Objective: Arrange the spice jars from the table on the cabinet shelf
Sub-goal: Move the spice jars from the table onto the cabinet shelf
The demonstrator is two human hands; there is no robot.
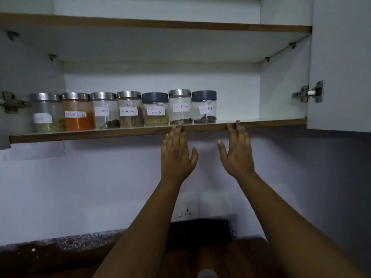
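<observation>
Glass spice jars, seven of them, stand upright in one row on the cabinet shelf (pixel 261 123), filling it from the left end to about the middle. I log the end jar (pixel 204 106), dark-lidded and labelled Black Pepper, as the last in the line, touching or nearly touching its steel-lidded neighbour (pixel 180 106).

Both hands are raised below the shelf edge and hold nothing. My left hand (pixel 177 152) has its fingers straight and close together, tips reaching the edge just under the steel-lidded jar. My right hand (pixel 236 151) has its fingers straight with the thumb spread, tips on the edge just right of the end jar.

The end jar lies above and between the two hands, its long axis vertical; the right hand is the nearer to the bare stretch of shelf beyond it. I judge the row complete or nearly so. The table (pixel 220 257) shows only as dark wood at the bottom, and I cannot tell whether the pale object (pixel 207 273) there is another jar.
</observation>
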